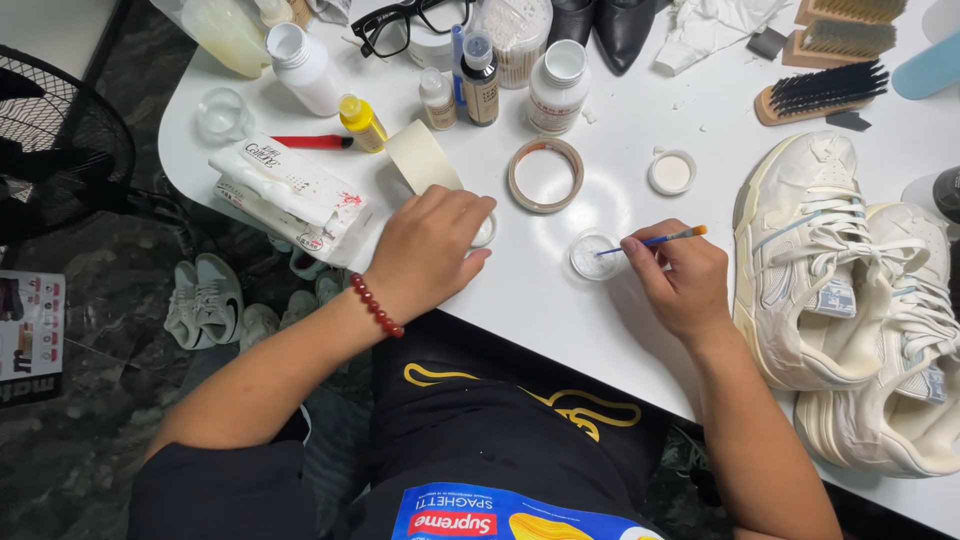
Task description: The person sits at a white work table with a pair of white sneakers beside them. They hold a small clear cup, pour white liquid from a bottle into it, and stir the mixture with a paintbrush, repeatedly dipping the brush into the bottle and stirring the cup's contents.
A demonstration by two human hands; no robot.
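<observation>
My right hand [685, 280] grips a thin blue paintbrush [655, 240] with an orange end, its tip dipping into a small clear round dish [592, 255] on the white table [560, 310]. My left hand [425, 250], with a red bead bracelet on the wrist, rests closed over a small white round lid or jar [485, 232] near the table's front edge. Most of that small object is hidden under the fingers.
Two off-white sneakers [830, 290] lie at the right. A tape roll [545, 175], a small white cap [671, 172], several bottles [555, 88], a yellow paint bottle [362, 122], black glasses [405, 25], brushes [820, 90] and a wipes pack [290, 195] crowd the table. More shoes [205, 300] sit on the floor.
</observation>
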